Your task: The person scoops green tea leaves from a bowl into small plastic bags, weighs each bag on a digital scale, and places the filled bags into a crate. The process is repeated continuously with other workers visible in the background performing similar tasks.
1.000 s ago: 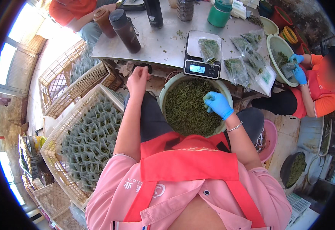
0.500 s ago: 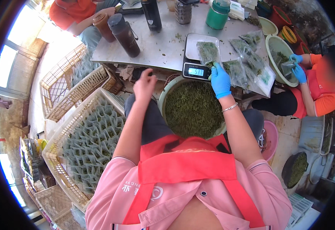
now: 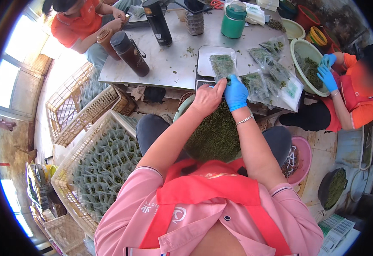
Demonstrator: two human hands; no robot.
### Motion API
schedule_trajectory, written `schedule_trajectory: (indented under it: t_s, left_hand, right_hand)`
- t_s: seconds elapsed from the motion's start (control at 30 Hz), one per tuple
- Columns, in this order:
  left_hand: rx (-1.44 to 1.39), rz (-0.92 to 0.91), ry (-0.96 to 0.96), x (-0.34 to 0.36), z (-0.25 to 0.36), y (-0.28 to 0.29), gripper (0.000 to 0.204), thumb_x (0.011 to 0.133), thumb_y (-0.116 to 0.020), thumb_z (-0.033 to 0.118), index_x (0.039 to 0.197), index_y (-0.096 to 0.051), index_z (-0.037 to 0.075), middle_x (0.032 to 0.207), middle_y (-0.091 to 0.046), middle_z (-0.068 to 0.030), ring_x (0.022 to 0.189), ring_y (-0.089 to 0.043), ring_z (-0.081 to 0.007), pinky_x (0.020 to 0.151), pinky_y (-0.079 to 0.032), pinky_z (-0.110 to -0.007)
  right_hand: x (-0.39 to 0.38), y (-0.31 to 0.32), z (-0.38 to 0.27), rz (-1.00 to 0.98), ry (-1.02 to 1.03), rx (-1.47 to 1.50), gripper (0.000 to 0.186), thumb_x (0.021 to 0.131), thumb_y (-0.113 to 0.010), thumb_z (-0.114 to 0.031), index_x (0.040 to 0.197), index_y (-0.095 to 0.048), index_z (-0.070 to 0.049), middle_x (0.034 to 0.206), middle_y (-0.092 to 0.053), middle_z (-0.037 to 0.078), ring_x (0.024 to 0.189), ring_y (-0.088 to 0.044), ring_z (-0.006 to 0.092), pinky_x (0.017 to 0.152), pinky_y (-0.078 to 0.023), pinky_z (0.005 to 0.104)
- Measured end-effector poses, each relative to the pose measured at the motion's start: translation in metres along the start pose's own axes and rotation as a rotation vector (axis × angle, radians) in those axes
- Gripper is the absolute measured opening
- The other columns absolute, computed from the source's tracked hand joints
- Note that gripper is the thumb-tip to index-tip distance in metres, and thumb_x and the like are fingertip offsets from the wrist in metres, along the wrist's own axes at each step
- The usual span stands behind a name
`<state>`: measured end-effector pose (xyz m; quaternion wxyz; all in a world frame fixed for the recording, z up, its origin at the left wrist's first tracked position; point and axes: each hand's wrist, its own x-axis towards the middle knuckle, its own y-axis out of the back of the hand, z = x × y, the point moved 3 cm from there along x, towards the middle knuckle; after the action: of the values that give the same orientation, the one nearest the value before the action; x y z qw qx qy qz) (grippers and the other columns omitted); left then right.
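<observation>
A clear plastic bag of green leafy bits (image 3: 222,65) lies on the white pan of a digital scale (image 3: 204,62). My right hand (image 3: 236,94), in a blue glove, is closed on the near end of the bag. Bare, my left hand (image 3: 208,100) meets it there, its fingertips pinched at the same end of the bag and covering most of the scale's display. Just below both hands, between my knees, stands a round tub (image 3: 178,114) of loose green leafy bits (image 3: 215,134), partly covered by my forearms.
Several filled bags (image 3: 276,70) lie right of the scale on the metal table (image 3: 173,68). Bottles (image 3: 128,53) and a green jar (image 3: 234,21) stand farther back. A crate (image 3: 62,181) of upright filled bags is at my left. Co-workers sit at far left and right.
My left hand has come from the left over to the bag, beside my right hand. The bag's near end has been drawn slightly toward me, and the display is now mostly covered.
</observation>
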<state>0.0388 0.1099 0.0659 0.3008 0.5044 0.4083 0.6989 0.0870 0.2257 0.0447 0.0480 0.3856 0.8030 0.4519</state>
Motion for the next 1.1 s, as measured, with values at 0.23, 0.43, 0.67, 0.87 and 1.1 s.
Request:
schedule_trajectory:
  t_s: [0.23, 0.43, 0.67, 0.87, 1.1]
  left_hand:
    - [0.2, -0.107, -0.02, 0.008, 0.001, 0.0, 0.064, 0.07, -0.057, 0.008, 0.13, -0.036, 0.002, 0.113, -0.06, -0.0106, 0.06, -0.061, -0.0246, 0.064, -0.047, -0.035]
    - [0.184, -0.148, 0.039, 0.015, 0.003, 0.003, 0.063, 0.071, -0.056, 0.007, 0.13, -0.037, 0.005, 0.108, -0.061, -0.0091, 0.057, -0.061, -0.0246, 0.058, -0.047, -0.037]
    - [-0.17, 0.177, -0.046, -0.029, -0.005, 0.035, 0.051, 0.07, -0.06, 0.008, 0.119, -0.048, 0.013, 0.102, -0.064, -0.007, 0.06, -0.061, -0.0263, 0.055, -0.05, -0.038]
    - [-0.07, 0.166, 0.273, -0.062, -0.059, 0.057, 0.035, 0.077, -0.059, 0.014, 0.112, -0.056, 0.014, 0.07, -0.062, -0.0082, 0.059, -0.061, -0.0267, 0.053, -0.048, -0.038]
    - [-0.215, 0.201, 0.554, -0.085, -0.103, 0.056, 0.032, 0.079, -0.057, 0.015, 0.111, -0.057, 0.017, 0.067, -0.063, -0.0073, 0.059, -0.063, -0.0233, 0.056, -0.048, -0.035]
  right_hand:
    - [0.013, 0.007, 0.002, -0.042, 0.062, -0.045, 0.022, 0.084, -0.051, -0.028, 0.085, -0.057, -0.007, 0.072, -0.061, 0.021, 0.068, -0.06, 0.0399, 0.06, -0.047, 0.0473]
    - [-0.011, 0.015, 0.019, -0.213, -0.25, 0.659, 0.015, 0.079, -0.06, -0.015, 0.084, -0.058, -0.001, 0.076, -0.062, 0.015, 0.066, -0.063, 0.0247, 0.061, -0.049, 0.0345]
    - [-0.094, 0.025, 0.03, -0.517, -0.041, 0.632, 0.018, 0.08, -0.063, -0.011, 0.095, -0.064, 0.0, 0.084, -0.065, 0.013, 0.077, -0.064, 0.0216, 0.074, -0.049, 0.0289]
    - [-0.077, 0.043, 0.014, -0.207, -0.029, 0.477, 0.026, 0.083, -0.061, -0.013, 0.106, -0.063, -0.003, 0.098, -0.066, 0.015, 0.085, -0.065, 0.0242, 0.076, -0.05, 0.0299]
    - [-0.063, 0.045, -0.013, -0.157, 0.13, 0.395, 0.025, 0.082, -0.061, -0.009, 0.106, -0.063, -0.004, 0.105, -0.064, 0.014, 0.088, -0.064, 0.0257, 0.077, -0.05, 0.0303]
